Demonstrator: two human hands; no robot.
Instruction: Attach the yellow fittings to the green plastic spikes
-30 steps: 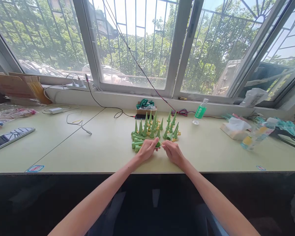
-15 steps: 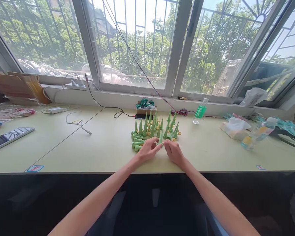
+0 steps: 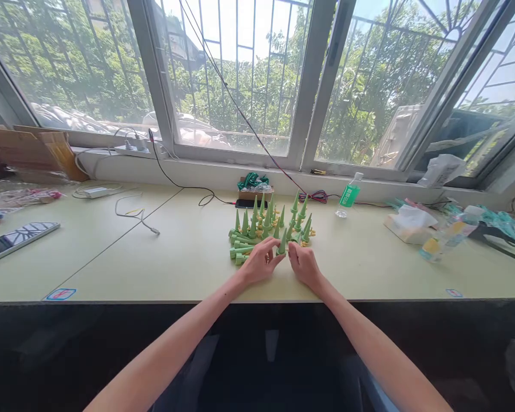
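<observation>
A cluster of green cone-shaped plastic spikes (image 3: pixel 268 220) stands upright on the pale table (image 3: pixel 189 257), with a few more lying flat at its left (image 3: pixel 239 250). My left hand (image 3: pixel 260 263) pinches one green cone (image 3: pixel 282 243), held upright just in front of the cluster. My right hand (image 3: pixel 304 264) meets it from the right, fingers curled at the cone's base.
A green-labelled water bottle (image 3: pixel 348 194) stands at the back right, with tissues (image 3: pixel 407 223) and another bottle (image 3: pixel 444 237) further right. A black phone (image 3: pixel 249 203) and box lie behind the cones. Cables (image 3: pixel 131 212) and a tablet (image 3: pixel 15 240) are on the left.
The cone lay sideways between my fingertips a second ago; it has been turned upright and brought a little closer to the standing cluster. Both hands shifted slightly forward.
</observation>
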